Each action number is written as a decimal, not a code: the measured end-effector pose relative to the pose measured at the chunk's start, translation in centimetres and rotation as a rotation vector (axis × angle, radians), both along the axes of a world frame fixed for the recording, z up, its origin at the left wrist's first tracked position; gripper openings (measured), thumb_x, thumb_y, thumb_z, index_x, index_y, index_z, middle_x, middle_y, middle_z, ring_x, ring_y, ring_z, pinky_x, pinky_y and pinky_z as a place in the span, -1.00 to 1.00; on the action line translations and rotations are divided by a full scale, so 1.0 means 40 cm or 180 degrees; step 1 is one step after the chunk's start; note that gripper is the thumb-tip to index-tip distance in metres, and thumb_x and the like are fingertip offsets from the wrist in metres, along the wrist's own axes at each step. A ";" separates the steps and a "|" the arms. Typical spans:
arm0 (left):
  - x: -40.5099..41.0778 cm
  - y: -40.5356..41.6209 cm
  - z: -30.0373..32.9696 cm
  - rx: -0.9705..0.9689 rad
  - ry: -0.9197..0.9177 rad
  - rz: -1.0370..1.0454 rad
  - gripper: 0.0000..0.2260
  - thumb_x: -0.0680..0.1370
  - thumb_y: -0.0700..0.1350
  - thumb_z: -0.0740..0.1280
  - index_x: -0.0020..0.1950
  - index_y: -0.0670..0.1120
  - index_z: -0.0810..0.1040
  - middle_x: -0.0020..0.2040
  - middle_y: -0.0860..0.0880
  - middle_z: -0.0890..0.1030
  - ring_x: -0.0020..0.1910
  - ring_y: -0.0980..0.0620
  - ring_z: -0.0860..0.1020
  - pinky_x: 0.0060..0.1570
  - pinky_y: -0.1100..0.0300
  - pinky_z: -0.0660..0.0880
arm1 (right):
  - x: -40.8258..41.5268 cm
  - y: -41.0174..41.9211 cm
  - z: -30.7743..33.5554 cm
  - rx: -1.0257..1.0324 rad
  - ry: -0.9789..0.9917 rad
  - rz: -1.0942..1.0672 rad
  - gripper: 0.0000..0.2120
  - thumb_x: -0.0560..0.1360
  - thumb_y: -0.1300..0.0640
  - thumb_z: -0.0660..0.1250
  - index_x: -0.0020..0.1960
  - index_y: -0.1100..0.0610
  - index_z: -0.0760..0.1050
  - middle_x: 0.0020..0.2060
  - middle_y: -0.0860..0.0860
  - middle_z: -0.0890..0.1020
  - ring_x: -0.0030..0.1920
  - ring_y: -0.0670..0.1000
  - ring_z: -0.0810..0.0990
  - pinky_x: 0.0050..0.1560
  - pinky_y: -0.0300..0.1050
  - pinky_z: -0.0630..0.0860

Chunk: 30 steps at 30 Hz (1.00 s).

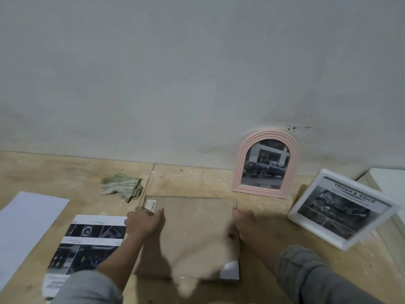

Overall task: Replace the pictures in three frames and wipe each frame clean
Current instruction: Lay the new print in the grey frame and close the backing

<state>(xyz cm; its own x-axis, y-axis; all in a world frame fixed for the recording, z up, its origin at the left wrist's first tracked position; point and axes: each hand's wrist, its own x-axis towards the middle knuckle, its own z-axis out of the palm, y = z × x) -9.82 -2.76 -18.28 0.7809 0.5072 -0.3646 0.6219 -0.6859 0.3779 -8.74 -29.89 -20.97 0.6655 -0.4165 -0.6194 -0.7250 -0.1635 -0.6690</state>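
A white sheet (26, 227) and printed page (87, 244) lie left, a green cloth (120, 185) behind. The left hand (145, 222) and right hand (243, 222) grip a face-down frame (192, 233). A pink arched frame (266, 163) holds a truck photo; a white frame (341, 207) holds 1 print.

A motion-blurred pale patch (197, 255) covers the near half of the brown frame back (190, 216), hiding its lower edge. The fingers (235, 210) of the right hand (243, 222) curl out of sight behind the frame back's right edge. Left of it, a printed sheet (87, 242) is partly covered by a grey sleeve (87, 288), its small text illegible. Further left, white paper (26, 227) runs off the picture's edge. The white frame (341, 207) to the right is blurred along its right side.
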 end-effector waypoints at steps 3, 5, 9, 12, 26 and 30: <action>-0.004 0.013 -0.003 -0.0204 -0.0172 0.0207 -0.49 0.44 0.22 0.37 0.11 -0.19 0.46 0.19 -0.31 0.43 0.22 -0.32 0.39 0.23 -0.08 0.33 | 0.007 0.006 0.024 -0.0257 -0.0290 0.0006 -0.57 0.54 -0.06 0.24 -0.42 0.11 0.30 -0.43 0.05 0.39 -0.21 0.10 0.45 -0.15 -0.09 0.42; -0.007 0.018 -0.001 -0.0265 -0.0266 0.0293 -0.47 0.44 0.19 0.38 0.13 -0.23 0.43 0.19 -0.32 0.42 0.22 -0.32 0.38 0.23 -0.06 0.32 | 0.011 0.007 0.031 -0.0285 -0.0399 0.0043 -0.56 0.53 -0.06 0.27 -0.44 0.09 0.28 -0.45 0.03 0.38 -0.25 0.09 0.44 -0.18 -0.11 0.36; -0.015 0.033 0.012 -0.0256 -0.0414 0.0287 -0.44 0.46 0.17 0.38 0.18 -0.25 0.39 0.18 -0.32 0.44 0.18 -0.30 0.42 0.21 -0.04 0.35 | 0.017 0.007 0.059 -0.0319 -0.0465 0.0240 -0.60 0.53 -0.10 0.26 -0.39 0.10 0.34 -0.36 0.07 0.49 -0.25 0.10 0.46 -0.15 -0.09 0.36; -0.021 0.049 0.011 -0.0383 -0.0534 0.0248 -0.47 0.47 0.11 0.39 0.22 -0.25 0.39 0.17 -0.29 0.49 0.18 -0.28 0.45 0.21 -0.04 0.36 | 0.011 0.013 0.074 -0.0243 -0.0558 0.0146 -0.64 0.51 -0.11 0.28 -0.29 0.14 0.44 -0.27 0.12 0.55 -0.20 0.13 0.51 -0.12 -0.06 0.42; -0.045 0.083 0.000 -0.0978 -0.0599 0.0142 -0.53 0.45 0.03 0.43 0.21 -0.24 0.43 0.13 -0.23 0.57 0.11 -0.25 0.53 0.18 -0.04 0.45 | -0.088 -0.013 0.118 -0.0156 -0.1161 0.1122 -0.52 0.41 0.40 0.39 0.31 0.19 0.45 0.02 0.04 0.61 -0.08 0.05 0.60 -0.08 -0.13 0.58; -0.095 0.076 -0.014 -0.1275 -0.0535 -0.0153 -0.57 0.42 -0.02 0.47 0.16 -0.18 0.42 0.05 -0.14 0.56 0.07 -0.17 0.55 0.14 0.01 0.49 | -0.126 0.002 0.124 -0.0722 -0.1120 0.0912 -0.58 0.48 0.28 0.36 0.32 0.19 0.44 0.14 0.10 0.60 0.09 0.12 0.57 0.05 -0.18 0.46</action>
<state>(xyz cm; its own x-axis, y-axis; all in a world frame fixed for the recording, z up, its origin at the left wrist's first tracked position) -13.62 0.28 -18.86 0.8655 0.3133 -0.3908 0.4999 -0.4913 0.7133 -13.76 -29.79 -16.01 0.9249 -0.2846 -0.2521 -0.3667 -0.4924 -0.7893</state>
